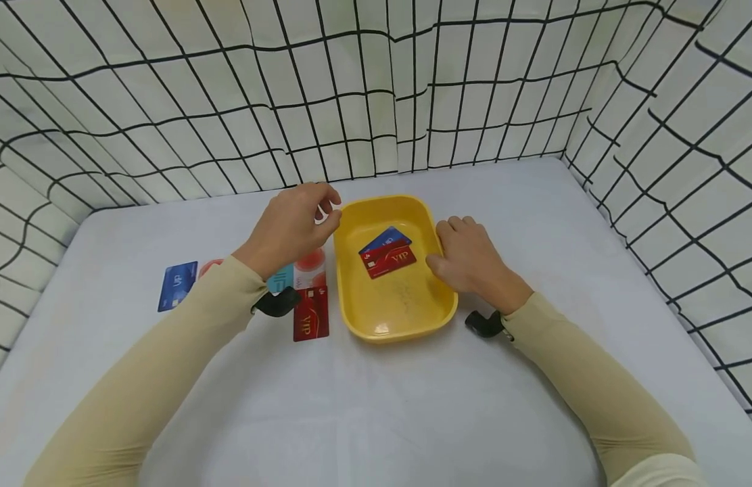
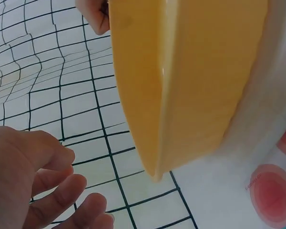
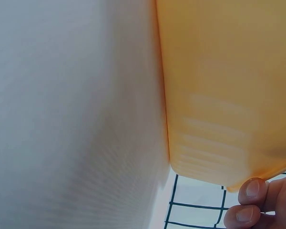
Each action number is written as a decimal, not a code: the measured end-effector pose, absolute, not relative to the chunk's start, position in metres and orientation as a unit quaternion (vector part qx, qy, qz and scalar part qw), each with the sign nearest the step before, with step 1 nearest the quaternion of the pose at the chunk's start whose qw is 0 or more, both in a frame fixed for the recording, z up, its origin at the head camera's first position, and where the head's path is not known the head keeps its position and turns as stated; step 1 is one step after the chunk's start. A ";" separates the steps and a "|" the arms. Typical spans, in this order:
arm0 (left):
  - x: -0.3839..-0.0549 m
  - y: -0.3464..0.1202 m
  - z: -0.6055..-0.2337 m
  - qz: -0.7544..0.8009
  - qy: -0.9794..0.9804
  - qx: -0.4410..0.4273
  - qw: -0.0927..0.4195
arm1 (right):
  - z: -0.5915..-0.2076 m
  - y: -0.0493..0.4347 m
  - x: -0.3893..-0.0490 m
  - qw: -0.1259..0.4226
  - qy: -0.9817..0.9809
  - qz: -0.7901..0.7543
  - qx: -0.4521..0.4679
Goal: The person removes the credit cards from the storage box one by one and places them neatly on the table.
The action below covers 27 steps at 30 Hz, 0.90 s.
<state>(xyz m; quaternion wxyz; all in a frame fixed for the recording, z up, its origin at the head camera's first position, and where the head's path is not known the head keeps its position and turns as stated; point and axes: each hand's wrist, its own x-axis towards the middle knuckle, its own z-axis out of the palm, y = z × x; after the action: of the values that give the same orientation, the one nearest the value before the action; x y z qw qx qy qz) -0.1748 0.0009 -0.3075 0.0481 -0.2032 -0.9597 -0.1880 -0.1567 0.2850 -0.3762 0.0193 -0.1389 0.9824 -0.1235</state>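
A yellow tray (image 1: 406, 318) sits on the white table. Inside it a red VIP card (image 1: 389, 260) overlaps a blue card (image 1: 385, 238). My right hand (image 1: 473, 260) grips the tray's right rim, thumb on the inner side; in the right wrist view its fingertips (image 3: 250, 191) are at the rim. My left hand (image 1: 297, 220) hovers by the tray's upper left rim, fingers loosely bent and nothing between them. The left wrist view shows this hand (image 2: 52, 186) apart from the tray wall (image 2: 200, 86).
Left of the tray lie another red VIP card (image 1: 311, 314), a card with red circles (image 1: 310, 267) and a teal card (image 1: 281, 278), partly behind my left wrist. Farther left is a blue card (image 1: 178, 285). Black wire grid (image 1: 351, 95) bounds the table's back and sides.
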 end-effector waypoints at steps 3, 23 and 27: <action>-0.177 0.006 -0.309 -0.181 -0.961 -0.206 0.041 | -0.376 0.285 -0.157 0.015 0.982 -0.124 -0.141; -0.197 0.055 -0.319 -0.209 -0.946 -0.248 -0.034 | -0.379 0.287 -0.159 0.015 0.981 -0.133 -0.139; -0.201 0.062 -0.326 -0.220 -0.942 -0.244 -0.062 | -0.379 0.287 -0.159 0.015 0.980 -0.136 -0.142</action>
<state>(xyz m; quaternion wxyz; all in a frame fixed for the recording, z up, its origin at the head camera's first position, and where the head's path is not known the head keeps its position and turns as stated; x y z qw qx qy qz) -0.2010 0.0624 -0.3258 -0.0621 -0.2443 -0.9424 -0.2199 -0.1590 0.2870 -0.3786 0.0148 -0.1420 0.9804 -0.1360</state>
